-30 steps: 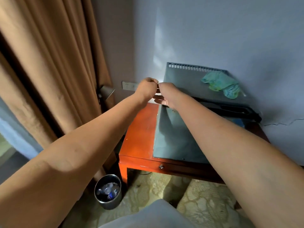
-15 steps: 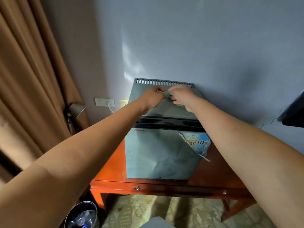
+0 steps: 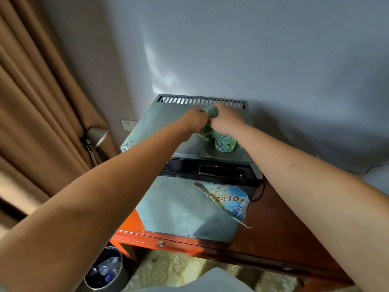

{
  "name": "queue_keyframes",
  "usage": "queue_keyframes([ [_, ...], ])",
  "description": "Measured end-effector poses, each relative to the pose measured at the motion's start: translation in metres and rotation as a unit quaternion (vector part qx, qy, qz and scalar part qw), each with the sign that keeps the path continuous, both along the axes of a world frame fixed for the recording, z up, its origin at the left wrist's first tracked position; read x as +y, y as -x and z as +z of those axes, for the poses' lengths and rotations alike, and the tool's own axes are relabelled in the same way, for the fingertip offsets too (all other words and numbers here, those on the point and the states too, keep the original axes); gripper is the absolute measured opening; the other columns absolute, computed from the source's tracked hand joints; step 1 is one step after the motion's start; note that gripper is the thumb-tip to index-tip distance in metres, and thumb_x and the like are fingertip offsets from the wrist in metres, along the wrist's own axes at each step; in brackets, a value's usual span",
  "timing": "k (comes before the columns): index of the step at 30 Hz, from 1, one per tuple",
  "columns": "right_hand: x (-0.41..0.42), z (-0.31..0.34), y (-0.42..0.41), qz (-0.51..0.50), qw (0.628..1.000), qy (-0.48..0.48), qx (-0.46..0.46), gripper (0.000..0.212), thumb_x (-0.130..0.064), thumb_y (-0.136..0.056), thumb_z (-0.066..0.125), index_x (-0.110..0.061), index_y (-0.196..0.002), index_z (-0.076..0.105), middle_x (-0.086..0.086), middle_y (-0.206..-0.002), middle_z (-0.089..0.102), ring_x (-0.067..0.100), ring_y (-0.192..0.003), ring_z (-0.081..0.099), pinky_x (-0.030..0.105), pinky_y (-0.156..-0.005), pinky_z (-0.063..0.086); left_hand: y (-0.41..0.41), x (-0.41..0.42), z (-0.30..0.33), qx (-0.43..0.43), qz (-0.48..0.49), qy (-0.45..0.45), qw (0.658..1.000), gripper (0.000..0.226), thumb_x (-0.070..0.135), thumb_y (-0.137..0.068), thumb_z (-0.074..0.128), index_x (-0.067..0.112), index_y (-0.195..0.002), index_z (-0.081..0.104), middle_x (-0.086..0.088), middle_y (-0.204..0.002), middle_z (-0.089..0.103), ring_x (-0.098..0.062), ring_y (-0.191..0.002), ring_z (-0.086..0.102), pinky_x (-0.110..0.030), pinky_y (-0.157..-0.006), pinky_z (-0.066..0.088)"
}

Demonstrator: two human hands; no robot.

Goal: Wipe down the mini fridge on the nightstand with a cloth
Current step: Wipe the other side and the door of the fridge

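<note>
Where the green cloth (image 3: 219, 138) lies bunched on top of the grey mini fridge (image 3: 185, 207), its upper end is gripped by the curled fingers of the left hand (image 3: 194, 121) and the right hand (image 3: 226, 120). The fridge is set on the orange table (image 3: 273, 234), against the wall.

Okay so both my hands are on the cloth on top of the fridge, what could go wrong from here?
The sticker on the fridge door is already peeling; wiping across it may tear it off. The cloth could snag in the vent slots. Both hands grip it bunched, so it may wipe poorly.
</note>
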State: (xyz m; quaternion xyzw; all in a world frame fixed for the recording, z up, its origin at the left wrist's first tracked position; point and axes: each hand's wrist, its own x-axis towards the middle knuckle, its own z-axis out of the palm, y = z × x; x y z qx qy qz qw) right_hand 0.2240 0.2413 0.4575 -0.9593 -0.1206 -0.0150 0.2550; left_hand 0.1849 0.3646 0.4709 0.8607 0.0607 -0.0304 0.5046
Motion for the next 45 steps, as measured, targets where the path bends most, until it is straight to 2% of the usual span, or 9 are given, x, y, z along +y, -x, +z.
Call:
queue_keyframes([
  [5, 0.015, -0.01, -0.014, -0.012, 0.998, 0.069, 0.0, 0.067, -0.048, -0.088, 0.06, -0.022, -0.144, 0.034, 0.01, -0.125, 0.061, 0.036, -0.113, 0.057, 0.042, -0.089, 0.052, -0.007, 0.002, -0.004, 0.01, 0.044, -0.01, 0.999, 0.023, 0.02, -0.104, 0.042, 0.012, -0.093, 0.061, -0.004, -0.081, 0.059, -0.019, -0.074, 0.053, -0.03, -0.07, 0.044],
  [11, 0.02, -0.022, -0.014, -0.036, 0.998, 0.047, -0.019, 0.063, -0.047, -0.089, 0.063, -0.02, -0.138, 0.034, 0.019, -0.13, 0.05, 0.04, -0.124, 0.045, 0.048, -0.096, 0.046, -0.002, 0.009, -0.011, 0.0, 0.038, 0.021, 0.999, 0.019, 0.024, -0.104, 0.048, 0.012, -0.098, 0.062, -0.004, -0.08, 0.06, -0.019, -0.072, 0.051, -0.032, -0.069, 0.042],
  [16, 0.019, -0.009, 0.0, -0.017, 0.998, 0.051, -0.046, 0.048, -0.028, -0.091, 0.063, -0.017, -0.129, 0.037, 0.009, -0.102, 0.059, 0.032, -0.093, 0.063, 0.042, -0.074, 0.054, 0.006, 0.008, -0.011, -0.016, 0.012, 0.026, 0.999, 0.026, 0.029, -0.103, 0.053, 0.013, -0.121, 0.062, -0.002, -0.098, 0.067, -0.012, -0.081, 0.06, -0.026, -0.067, 0.049],
  [21, 0.007, 0.002, 0.014, -0.005, 0.997, 0.0, -0.073, 0.033, -0.014, -0.092, 0.053, -0.021, -0.119, 0.037, -0.001, -0.094, 0.051, 0.017, -0.074, 0.054, 0.03, -0.054, 0.031, 0.017, 0.003, -0.017, -0.081, 0.022, 0.087, 0.993, 0.025, 0.03, -0.102, 0.054, 0.016, -0.12, 0.063, 0.002, -0.098, 0.069, -0.013, -0.085, 0.064, -0.028, -0.074, 0.052],
  [24, -0.004, 0.011, 0.025, -0.024, 0.995, -0.078, -0.058, 0.034, -0.013, -0.092, 0.052, -0.02, -0.121, 0.036, -0.005, -0.089, 0.044, 0.01, -0.067, 0.044, 0.027, -0.051, 0.028, 0.024, -0.005, -0.01, -0.11, 0.029, 0.099, 0.989, 0.026, 0.03, -0.101, 0.055, 0.016, -0.12, 0.064, 0.001, -0.102, 0.069, -0.014, -0.093, 0.066, -0.029, -0.076, 0.054],
  [28, -0.016, 0.024, 0.034, -0.034, 0.976, -0.213, -0.023, 0.044, -0.023, -0.091, 0.059, -0.023, -0.128, 0.035, -0.007, -0.093, 0.051, 0.013, -0.08, 0.054, 0.031, -0.063, 0.046, 0.033, -0.02, 0.008, -0.121, 0.04, 0.104, 0.986, 0.023, 0.031, -0.099, 0.054, 0.019, -0.116, 0.065, 0.002, -0.103, 0.07, -0.017, -0.098, 0.067, -0.042, -0.092, 0.057],
  [31, -0.028, 0.029, 0.034, -0.04, 0.945, -0.322, 0.024, 0.047, -0.023, -0.09, 0.063, -0.023, -0.131, 0.041, -0.007, -0.1, 0.054, 0.011, -0.089, 0.057, 0.027, -0.067, 0.051, 0.034, -0.034, 0.021, -0.132, 0.054, 0.082, 0.986, 0.023, 0.034, -0.099, 0.055, 0.022, -0.114, 0.066, 0.006, -0.1, 0.069, -0.013, -0.096, 0.067, -0.041, -0.092, 0.058],
  [37, -0.075, 0.021, 0.012, -0.023, 0.824, -0.544, 0.154, 0.043, -0.019, -0.087, 0.066, -0.019, -0.127, 0.05, 0.011, -0.112, 0.067, 0.025, -0.096, 0.071, 0.045, -0.078, 0.063, 0.022, -0.089, 0.036, -0.162, 0.092, 0.013, 0.982, 0.023, 0.033, -0.097, 0.056, 0.02, -0.11, 0.069, 0.006, -0.094, 0.07, -0.012, -0.09, 0.068, -0.042, -0.087, 0.06],
  [45, -0.154, -0.02, -0.023, 0.039, 0.685, -0.67, 0.284, 0.038, -0.01, -0.083, 0.061, -0.005, -0.12, 0.068, 0.029, -0.112, 0.069, 0.047, -0.1, 0.07, 0.062, -0.083, 0.057, -0.001, -0.175, 0.029, -0.134, 0.123, -0.073, 0.981, 0.015, 0.035, -0.093, 0.061, 0.027, -0.101, 0.071, 0.009, -0.091, 0.072, -0.013, -0.087, 0.069, -0.044, -0.08, 0.062],
])
